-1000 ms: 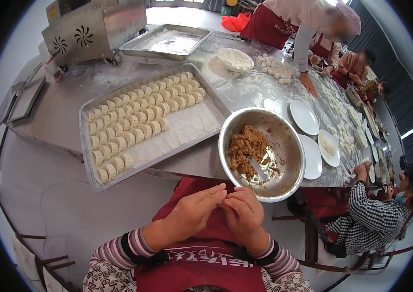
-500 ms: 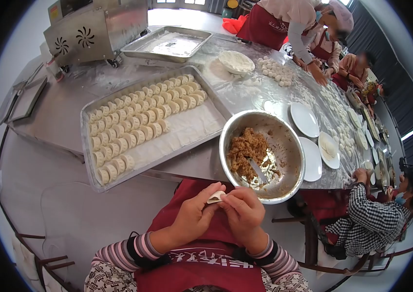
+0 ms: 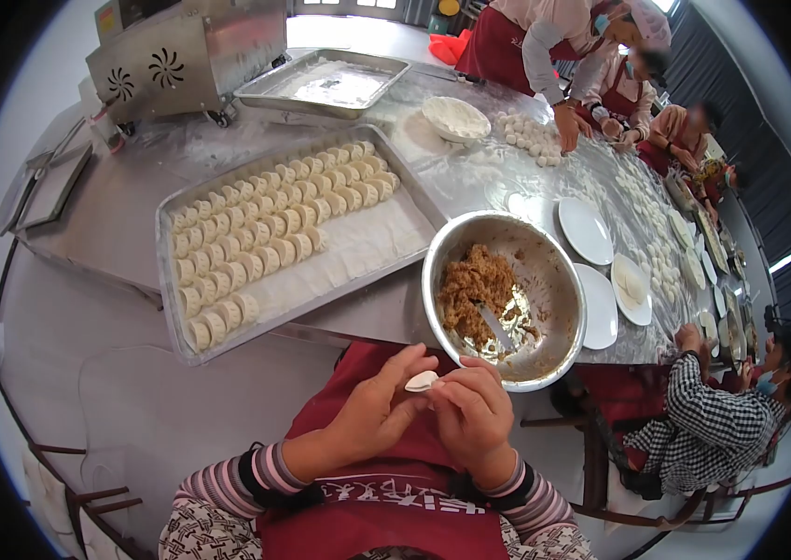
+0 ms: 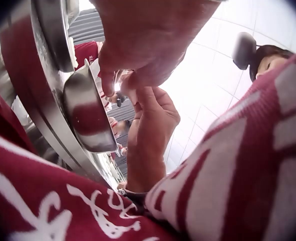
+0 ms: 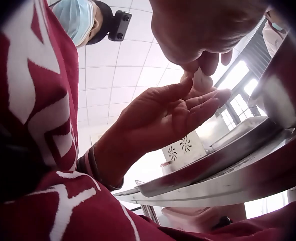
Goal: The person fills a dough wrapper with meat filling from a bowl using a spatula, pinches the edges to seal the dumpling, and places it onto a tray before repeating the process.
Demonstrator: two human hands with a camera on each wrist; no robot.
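A small white dumpling (image 3: 422, 381) is held between both hands, just in front of the apron and below the bowl's near rim. My right hand (image 3: 473, 411) pinches its right end with thumb and fingertips. My left hand (image 3: 367, 406) holds the other side, thumb below and fingers stretched along the far side. In the right wrist view the dumpling (image 5: 203, 80) shows as a pale folded piece at the fingertips, partly covered by the right hand (image 5: 208, 30). Beyond the hands stands a steel bowl (image 3: 559, 322) with brown filling (image 3: 478, 289) and a metal scoop (image 3: 495, 327).
A metal tray (image 3: 358, 271) with rows of shaped dumplings (image 3: 256, 229) lies left of the bowl. White plates (image 3: 586, 231) stand to its right. Farther back are a flour bowl (image 3: 456, 119), dough pieces (image 3: 531, 140), a floured tray (image 3: 321, 84) and a steel machine (image 3: 181, 61). Several people work along the table.
The dumpling, hidden between the hands at first, now shows between the fingertips. The left fingers have spread from the right hand. At the back, a standing person's arm has moved toward the dough pieces.
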